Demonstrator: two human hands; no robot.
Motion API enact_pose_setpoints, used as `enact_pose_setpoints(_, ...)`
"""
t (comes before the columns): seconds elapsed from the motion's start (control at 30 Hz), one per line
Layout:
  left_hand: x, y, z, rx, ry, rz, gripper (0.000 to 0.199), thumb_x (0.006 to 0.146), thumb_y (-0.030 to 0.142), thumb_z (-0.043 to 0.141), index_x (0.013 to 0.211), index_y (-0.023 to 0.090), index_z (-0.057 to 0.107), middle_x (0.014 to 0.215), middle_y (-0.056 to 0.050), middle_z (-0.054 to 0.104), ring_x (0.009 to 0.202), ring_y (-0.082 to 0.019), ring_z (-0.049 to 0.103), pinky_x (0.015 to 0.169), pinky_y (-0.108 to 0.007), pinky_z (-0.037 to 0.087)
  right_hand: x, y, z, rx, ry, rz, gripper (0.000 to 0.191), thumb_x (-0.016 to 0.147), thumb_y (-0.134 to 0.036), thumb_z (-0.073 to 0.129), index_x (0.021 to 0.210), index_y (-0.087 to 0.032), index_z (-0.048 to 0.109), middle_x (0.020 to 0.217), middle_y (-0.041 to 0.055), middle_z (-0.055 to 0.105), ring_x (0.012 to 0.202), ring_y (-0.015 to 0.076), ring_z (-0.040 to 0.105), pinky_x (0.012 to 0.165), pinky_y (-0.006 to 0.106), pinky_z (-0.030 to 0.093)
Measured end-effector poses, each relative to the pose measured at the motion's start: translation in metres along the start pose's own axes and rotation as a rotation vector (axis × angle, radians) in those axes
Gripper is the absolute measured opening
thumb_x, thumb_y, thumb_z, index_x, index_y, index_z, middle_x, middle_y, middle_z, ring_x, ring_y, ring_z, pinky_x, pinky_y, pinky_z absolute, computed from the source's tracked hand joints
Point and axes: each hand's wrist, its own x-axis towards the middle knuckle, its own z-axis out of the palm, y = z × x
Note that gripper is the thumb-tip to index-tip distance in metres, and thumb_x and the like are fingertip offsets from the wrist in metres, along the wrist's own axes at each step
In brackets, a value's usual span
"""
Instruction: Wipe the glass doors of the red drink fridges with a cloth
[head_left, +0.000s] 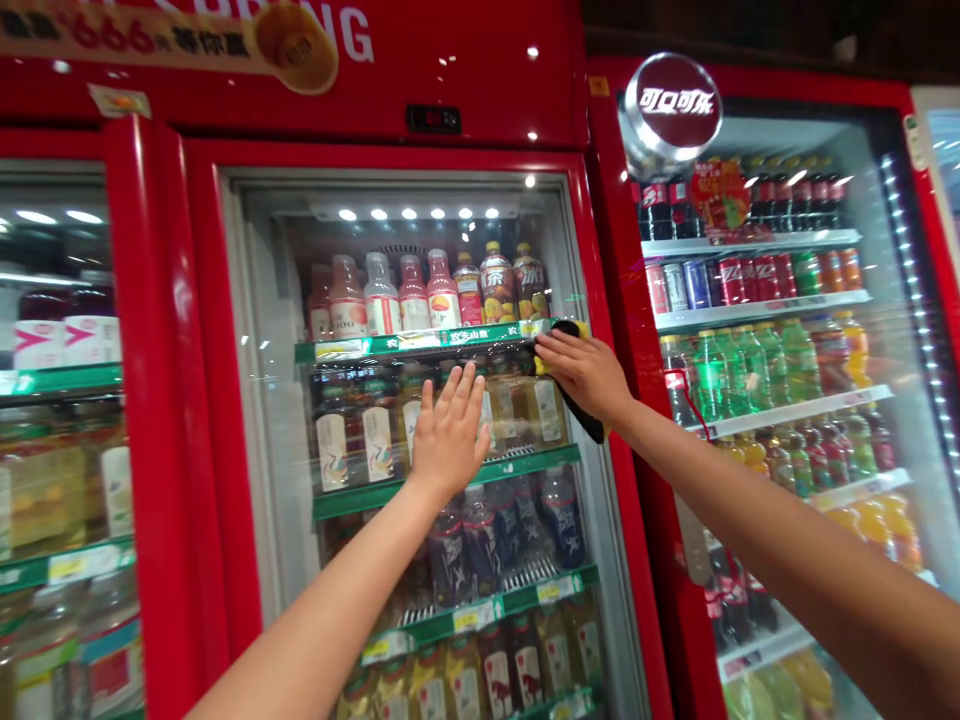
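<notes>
A red-framed drinks fridge (390,158) with a closed glass door stands in front of me. My left hand (450,430) lies flat against the middle of the glass, fingers spread and pointing up, holding nothing. Near the door's right edge, my right hand (585,375) presses a black and yellow cloth (581,408) against the glass, its fingers stretched over the cloth. Behind the pane, bottles (442,290) stand on shelves with green edge strips (450,338).
To the right stands another red fridge (780,85) with cans and bottles on white shelves, a round sign (673,105) at its top and a red cord (694,400) at its left side. Another fridge door (161,400) with bottles is at the left.
</notes>
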Motion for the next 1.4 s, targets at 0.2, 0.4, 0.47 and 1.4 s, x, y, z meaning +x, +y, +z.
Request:
enact_pose_setpoints(0.2,-0.001,-0.01,-0.007,0.037,-0.002,-0.046,0.064,0.097,0.031,0.046,0.158,0.014,0.036,0.168,-0.012,0.028,0.158,-0.027,0.024,0.13,-0.055,0.01,0.068,-0.034,0.022,-0.017,0.114,0.218,0.049,0.103,-0.023,0.041,0.151,-0.022,0.052,0.159,0.0068,0.047,0.151,0.0336,0.037,0.116,0.062,0.038)
enact_pose_setpoints(0.4,-0.013,-0.02,-0.013,0.037,-0.031,-0.044,0.07,0.096,0.031,0.05,0.161,0.017,0.031,0.168,-0.011,0.026,0.157,-0.029,0.025,0.13,-0.056,0.013,0.018,-0.027,0.009,0.047,-0.035,-0.114,0.048,0.099,-0.013,0.046,0.141,-0.03,0.062,0.158,0.0004,0.05,0.152,0.0225,0.037,0.12,0.05,0.038)
enact_pose_setpoints(0.47,-0.016,-0.024,-0.016,0.049,-0.037,-0.042,0.069,0.096,0.032,0.05,0.161,0.018,0.031,0.168,-0.011,0.026,0.157,-0.028,0.025,0.13,-0.055,0.012,0.015,-0.015,0.006,0.025,0.042,-0.04,0.039,0.1,-0.018,0.051,0.129,-0.034,0.071,0.152,-0.0014,0.057,0.148,0.0247,0.042,0.121,0.055,0.035)
enact_pose_setpoints(1.4,-0.07,-0.062,-0.045,0.113,-0.119,-0.094,0.065,0.096,0.027,0.046,0.159,0.014,0.034,0.168,-0.012,0.027,0.157,-0.027,0.025,0.128,-0.055,0.021,0.018,-0.1,0.039,0.067,0.019,-0.155,0.037,0.104,-0.026,0.052,0.137,-0.036,0.064,0.145,-0.0058,0.063,0.142,0.0211,0.051,0.128,0.055,0.026)
